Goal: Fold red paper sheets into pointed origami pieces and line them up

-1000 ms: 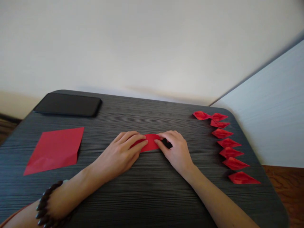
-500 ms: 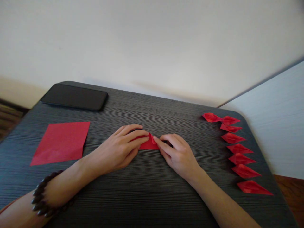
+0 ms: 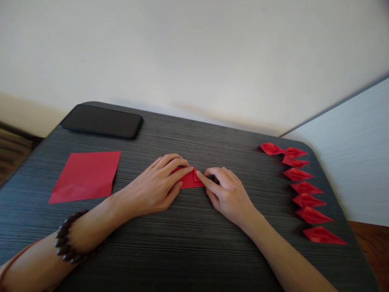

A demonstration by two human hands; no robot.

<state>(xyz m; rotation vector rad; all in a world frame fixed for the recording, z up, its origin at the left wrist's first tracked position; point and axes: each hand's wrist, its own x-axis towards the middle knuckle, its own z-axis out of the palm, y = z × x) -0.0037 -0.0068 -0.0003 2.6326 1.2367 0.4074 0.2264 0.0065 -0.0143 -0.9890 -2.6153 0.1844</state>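
Note:
A small folded piece of red paper (image 3: 189, 181) lies on the dark table between my hands, with a narrow flap folded at its middle. My left hand (image 3: 156, 184) covers its left end, the fingers pressing it down and the index fingertip beside the flap. My right hand (image 3: 229, 196) holds the right end, index fingertip on the folded flap and the other fingers curled under. The paper's left part is hidden beneath my left fingers. On my left wrist is a dark bead bracelet (image 3: 63, 239).
A flat red paper sheet (image 3: 86, 176) lies to the left on the dark grained table (image 3: 182, 251). Behind it is a black smartphone (image 3: 101, 121). Several folded red paper boats (image 3: 298, 174) line the right side. A pale wall (image 3: 194, 61) rises behind the table.
My left index finger has slid back slightly from the flap, which now lies flatter under my right index fingertip. The view has shifted slightly.

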